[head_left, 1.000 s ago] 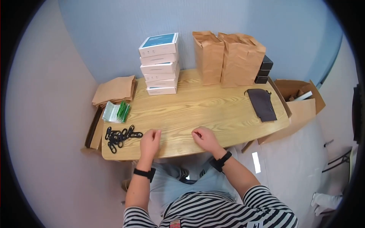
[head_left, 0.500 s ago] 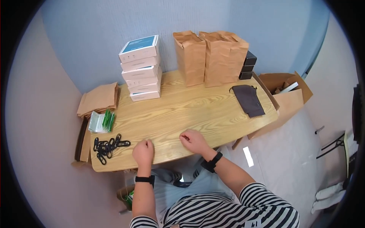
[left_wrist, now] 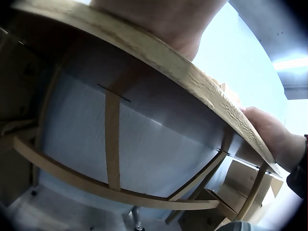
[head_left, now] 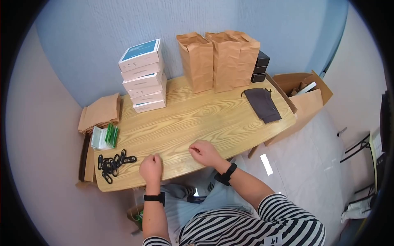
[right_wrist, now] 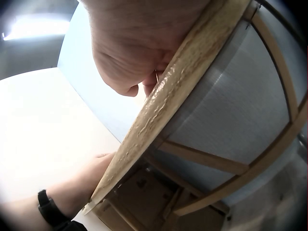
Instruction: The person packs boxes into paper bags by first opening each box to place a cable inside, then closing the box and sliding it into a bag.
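My left hand (head_left: 150,169) rests at the table's front edge, its fingers curled in and nothing held. To its right, my right hand (head_left: 204,153) rests near the same edge, also curled and holding nothing. A loose pile of black carabiner-like clips (head_left: 111,165) lies just left of the left hand. Behind the clips is a clear pack with green packets (head_left: 110,136). A dark grey drawstring pouch (head_left: 262,105) lies flat on the right side of the table. In the right wrist view the right hand (right_wrist: 139,48) overlaps the table rim, its fingertips largely hidden.
Stacked white boxes (head_left: 141,88) with blue tops rise at the back left. Two brown paper bags (head_left: 234,63) stand upright at the back, beside black boxes (head_left: 259,67). Flat paper bags (head_left: 100,110) lie at the left; an open carton (head_left: 308,98) stands right of the table (head_left: 197,119).
The head view has turned, so the table and its items sit further left in the picture. Both hands stay curled at the table's front edge; nothing has been picked up.
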Available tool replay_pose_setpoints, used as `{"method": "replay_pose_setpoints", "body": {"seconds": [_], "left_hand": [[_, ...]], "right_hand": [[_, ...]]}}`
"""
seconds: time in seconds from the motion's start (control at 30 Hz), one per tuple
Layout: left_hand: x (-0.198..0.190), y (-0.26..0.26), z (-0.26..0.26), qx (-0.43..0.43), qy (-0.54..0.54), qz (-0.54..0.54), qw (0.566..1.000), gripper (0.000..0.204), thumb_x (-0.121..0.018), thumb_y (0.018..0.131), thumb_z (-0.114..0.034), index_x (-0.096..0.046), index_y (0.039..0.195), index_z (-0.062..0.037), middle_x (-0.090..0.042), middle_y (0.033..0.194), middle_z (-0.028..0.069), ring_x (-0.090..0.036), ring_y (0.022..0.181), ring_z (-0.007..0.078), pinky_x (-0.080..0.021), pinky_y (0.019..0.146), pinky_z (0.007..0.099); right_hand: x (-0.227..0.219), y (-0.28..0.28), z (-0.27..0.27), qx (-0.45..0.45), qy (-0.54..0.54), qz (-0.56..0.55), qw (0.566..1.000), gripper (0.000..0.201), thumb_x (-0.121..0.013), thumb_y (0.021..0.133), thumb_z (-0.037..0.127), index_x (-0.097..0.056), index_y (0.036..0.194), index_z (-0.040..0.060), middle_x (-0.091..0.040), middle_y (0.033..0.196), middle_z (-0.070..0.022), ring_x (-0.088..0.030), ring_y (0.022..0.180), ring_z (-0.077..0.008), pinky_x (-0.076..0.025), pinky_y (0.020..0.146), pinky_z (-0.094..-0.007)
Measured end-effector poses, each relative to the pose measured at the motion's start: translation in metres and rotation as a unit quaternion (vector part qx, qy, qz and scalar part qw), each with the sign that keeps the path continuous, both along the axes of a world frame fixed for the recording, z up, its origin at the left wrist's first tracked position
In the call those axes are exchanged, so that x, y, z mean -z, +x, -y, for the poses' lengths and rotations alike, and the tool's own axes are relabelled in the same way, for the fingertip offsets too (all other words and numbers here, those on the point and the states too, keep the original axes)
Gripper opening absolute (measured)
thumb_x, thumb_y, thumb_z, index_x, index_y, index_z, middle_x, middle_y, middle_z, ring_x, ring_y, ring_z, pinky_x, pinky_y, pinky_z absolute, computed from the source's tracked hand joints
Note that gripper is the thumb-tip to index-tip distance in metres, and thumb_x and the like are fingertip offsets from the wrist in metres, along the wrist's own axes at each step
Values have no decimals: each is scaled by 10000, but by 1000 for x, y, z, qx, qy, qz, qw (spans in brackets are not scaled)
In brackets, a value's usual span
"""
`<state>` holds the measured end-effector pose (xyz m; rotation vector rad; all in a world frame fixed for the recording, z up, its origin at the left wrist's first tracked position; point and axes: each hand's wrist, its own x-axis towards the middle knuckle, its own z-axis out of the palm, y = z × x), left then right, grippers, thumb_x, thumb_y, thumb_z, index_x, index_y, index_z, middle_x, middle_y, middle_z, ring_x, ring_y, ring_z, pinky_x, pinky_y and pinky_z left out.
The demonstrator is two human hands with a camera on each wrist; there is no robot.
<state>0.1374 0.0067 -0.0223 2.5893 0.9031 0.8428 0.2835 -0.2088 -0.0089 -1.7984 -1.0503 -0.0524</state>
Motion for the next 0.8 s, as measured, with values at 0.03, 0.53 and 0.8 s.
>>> {"method": "replay_pose_setpoints", "body": {"seconds": [0.03, 0.53, 0.8], "left_hand": [[1, 0, -1, -1, 0, -2, 1000, 378, -632, 949, -318, -652, 690, -42, -655, 727, 157, -630, 688, 390, -488, 620, 486], [1, -1, 0, -8, -1, -20, 1000, 393, -618, 957, -337, -662, 700, -42, -664, 742, 165, -638, 705, 398, -492, 630, 492], [-1, -1, 0, -11, 5, -21, 1000, 391, -624, 955, -335, -659, 693, -47, -661, 734, 159, -634, 702, 394, -490, 628, 490]], "right_hand": [[0, -1, 0, 1, 0, -1, 1000, 166, -681, 902, 177, -702, 875, 14, -660, 796, -155, -651, 746, -340, -514, 666, -435], [1, 0, 1, 4, -1, 12, 1000, 159, -677, 901, 173, -697, 864, 19, -654, 794, -152, -650, 748, -339, -510, 662, -439], [3, 1, 0, -4, 10, 6, 1000, 152, -681, 898, 170, -691, 867, 21, -653, 791, -149, -646, 744, -338, -507, 660, -434]]}}
